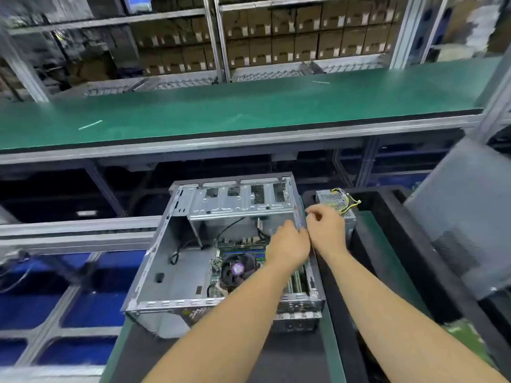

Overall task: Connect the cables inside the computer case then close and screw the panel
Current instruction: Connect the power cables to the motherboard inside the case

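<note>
Computer case (221, 261) lying on its side, open face up, on dark mat near front edge of bench; panel off, cabling step not done. Motherboard (243, 261) on floor of case toward its right half, round CPU fan (235, 269) near middle, loose black cables (177, 252) dangling left of fan below silver drive cage (237, 203) at far end of case.

Left hand (289, 244) reaching inside case over board, close against right wall; fingers curled, fingertips hidden, so can't tell if pinching a connector. Right hand (325, 228) just outside same right wall, fingers bent near wall's upper rim, touching or nearly touching left hand; hold on anything unclear, small and blurred. Hands close together, working one spot at far right corner of case.

Judged step: seating or routing a cable at that corner. To do well: steady case wall with right, align plug keying before pushing, press straight, keep slack clear of fan blades and wall rim so panel shuts flush.

Power supply unit (334, 205) with yellow-black wire bundle (348, 203) sitting just beyond right wall of case. Grey side panel (464, 217) leaning well right of case. Green-topped shelf (221, 111) beyond case, stacked cardboard boxes (276, 37) on racks behind.
</note>
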